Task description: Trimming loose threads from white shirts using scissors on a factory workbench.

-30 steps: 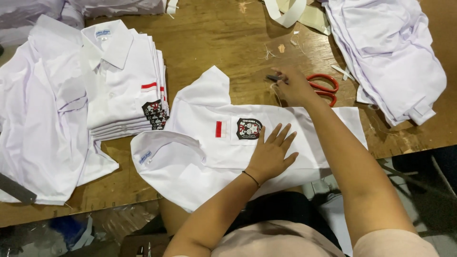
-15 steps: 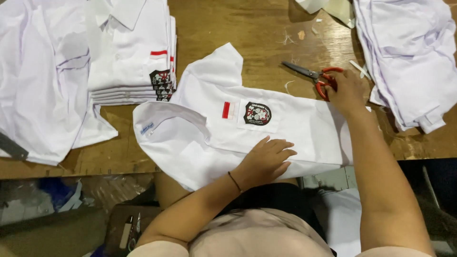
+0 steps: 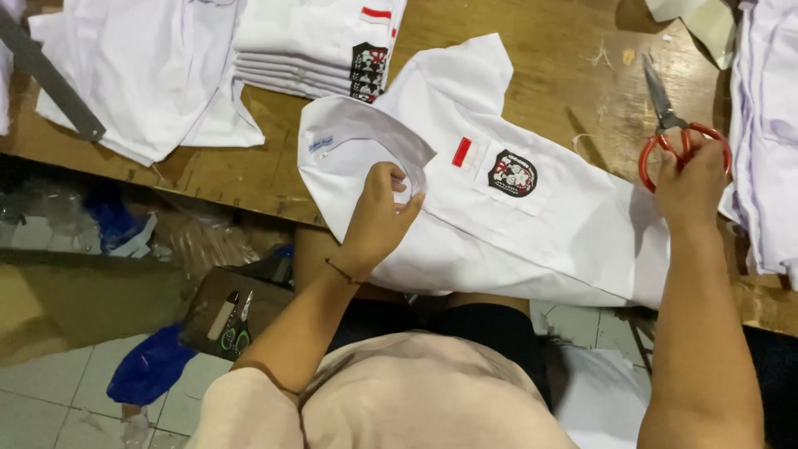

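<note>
Gripping the collar (image 3: 391, 145) of a white shirt (image 3: 532, 224), the left hand (image 3: 378, 220) pinches the collar's loose end between thumb and fingers and lifts it slightly off the cloth. The right hand (image 3: 694, 179) is closed around the red handles of a pair of scissors (image 3: 669, 125), with the fingers through the loops; the metal blades are shut and point toward the far edge of the desk (image 3: 573, 66).

The shirt lies flat across the near edge of the desk, between the two hands, with its lower part hanging over that edge toward the person's lap. One short sleeve points toward the far edge. On the chest there is a small red-and-white patch (image 3: 462, 152), and just beside it a pocket with a dark badge (image 3: 511, 174).

A stack of folded shirts (image 3: 316, 41) sits at the far edge, to the left of the flat shirt, and touches its collar area. Loose white cloth (image 3: 141, 75) lies at the left end of the desk, with a grey metal ruler (image 3: 46, 71) resting across it. More white garments (image 3: 769, 141) are heaped at the right end, just beside the right hand. Thread scraps (image 3: 600, 56) lie on the bare wood near the scissor blades.

Below the desk, a cardboard box (image 3: 237, 312) and blue cloth (image 3: 150, 366) lie on the tiled floor.
</note>
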